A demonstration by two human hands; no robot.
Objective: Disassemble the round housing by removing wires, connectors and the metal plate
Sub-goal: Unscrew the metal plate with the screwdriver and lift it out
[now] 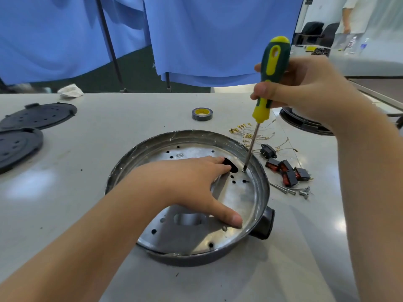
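I have the round, shallow grey metal housing (260,188) sitting on the pale grey table (122,118), dead centre in the head view, with its black knob-like stub (265,223) pointing to my right. Inside it lies the shiny perforated metal plate (235,197), not yet lifted out.

My left hand (187,182) lies flat on that plate, fingers straight and thumb spread wide toward the near rim, pressing down to steady it rather than gripping anything. My right hand (305,92) is wrapped around the green-and-yellow handled screwdriver (269,83), fingers curled on the handle.

What matters for the next move is the tool's line: the shaft runs from the handle, high and to the right, down and slightly left to its tip, which sits on a small screw (244,170) at the far right edge of the plate, just inside the housing wall and just beyond my left fingertips. The right hand is clearly the one to work that screw; I judge it needs turning out before the plate will come free.

To the right of the housing, on the table, lie the red-and-black rocker switches (287,171), the thin wires with brass terminals (246,131) and loose long screws (292,190), so I judge the wiring step largely done.
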